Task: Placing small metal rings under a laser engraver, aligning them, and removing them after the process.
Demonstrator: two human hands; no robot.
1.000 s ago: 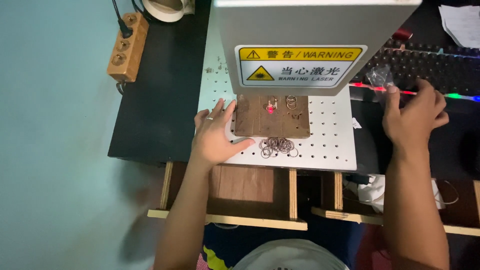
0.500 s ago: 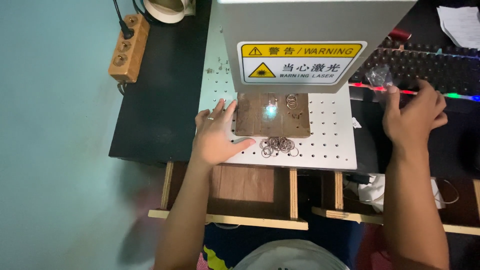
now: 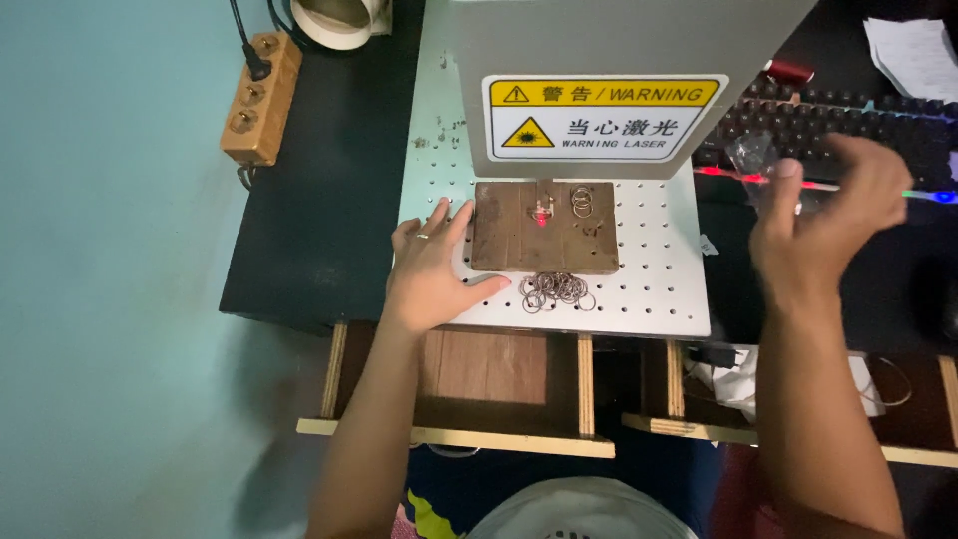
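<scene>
My left hand [image 3: 431, 269] lies flat on the white perforated plate [image 3: 654, 284], its fingers spread against the left edge of a brown wooden block [image 3: 544, 240]. On the block sit a small ring lit by a red dot [image 3: 542, 213] and two loose rings [image 3: 582, 202]. A pile of several metal rings [image 3: 555, 289] lies just in front of the block. My right hand [image 3: 823, 225] hovers blurred over the dark desk to the right, near a keyboard [image 3: 848, 125], fingers apart and holding nothing.
A grey machine head with a yellow warning label [image 3: 604, 118] hangs over the block. A wooden power strip [image 3: 261, 95] sits at the back left on the black desk. Open wooden drawers [image 3: 479, 374] lie below the plate. Papers [image 3: 913, 50] rest at the back right.
My right hand has lifted off the keyboard and moved left, now blurred. The bright flash on the block has faded back to a red dot. My left hand stays put.
</scene>
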